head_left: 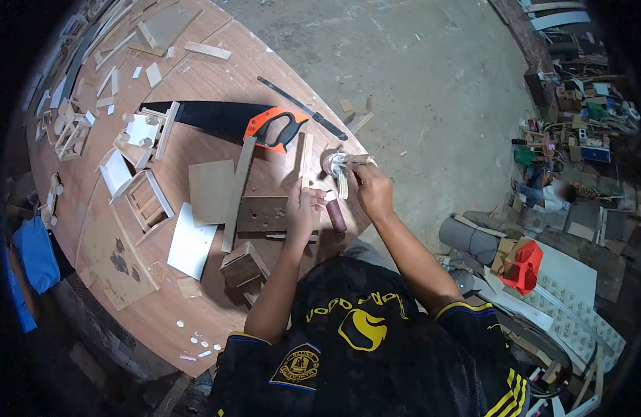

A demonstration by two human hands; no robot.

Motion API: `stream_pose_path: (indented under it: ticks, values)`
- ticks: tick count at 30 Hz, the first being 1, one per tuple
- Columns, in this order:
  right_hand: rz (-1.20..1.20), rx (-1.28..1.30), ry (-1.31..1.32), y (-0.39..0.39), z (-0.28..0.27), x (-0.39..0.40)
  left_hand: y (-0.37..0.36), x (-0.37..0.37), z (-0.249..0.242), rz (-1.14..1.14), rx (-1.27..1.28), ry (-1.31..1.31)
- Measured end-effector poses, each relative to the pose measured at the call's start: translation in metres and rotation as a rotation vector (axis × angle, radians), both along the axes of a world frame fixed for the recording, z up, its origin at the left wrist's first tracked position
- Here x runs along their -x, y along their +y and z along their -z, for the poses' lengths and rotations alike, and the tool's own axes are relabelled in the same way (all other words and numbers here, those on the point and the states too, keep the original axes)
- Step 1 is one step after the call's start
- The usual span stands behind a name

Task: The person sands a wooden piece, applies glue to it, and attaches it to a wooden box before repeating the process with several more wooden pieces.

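Note:
My left hand (303,210) is closed around a narrow wooden strip (306,158), which points away from me over the table. Just right of those fingers lies a dark red, bottle-like piece (336,217) with a pale end. My right hand (373,190) pinches a pale wooden stick (361,159) at a small whitish container (331,165) near the table's edge. How far the stick reaches into the container is hard to tell. Beyond the strip, a handsaw (275,128) with an orange and black handle lies flat.
The wooden table (216,76) carries a dark metal blade (303,108), a drilled board (261,214), a white panel (191,240), a small wooden box (244,267) and several small wooden frames (148,199). A person (548,196) sits among clutter at the right.

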State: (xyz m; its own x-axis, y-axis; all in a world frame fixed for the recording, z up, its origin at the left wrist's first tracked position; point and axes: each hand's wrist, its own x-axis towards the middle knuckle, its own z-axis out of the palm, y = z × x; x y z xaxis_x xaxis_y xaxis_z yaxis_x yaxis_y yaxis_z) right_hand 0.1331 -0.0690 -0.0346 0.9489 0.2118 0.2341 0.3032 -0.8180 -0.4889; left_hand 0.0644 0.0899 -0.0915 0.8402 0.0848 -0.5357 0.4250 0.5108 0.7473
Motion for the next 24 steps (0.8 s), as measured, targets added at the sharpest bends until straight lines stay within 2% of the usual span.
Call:
stream_pose_path:
  ticks: [10,17,24]
  values:
    - [-0.023,0.117,0.149,0.006,-0.002,-0.005,-0.005,-0.005,-0.003,0.016,0.136,-0.025]
    - [-0.013,0.158,0.250,0.011,-0.026,-0.005,-0.018,-0.008,0.009,-0.028,0.154,-0.041]
    - [0.045,0.028,0.197,0.006,-0.024,0.005,-0.018,-0.009,0.004,-0.036,0.131,-0.031]
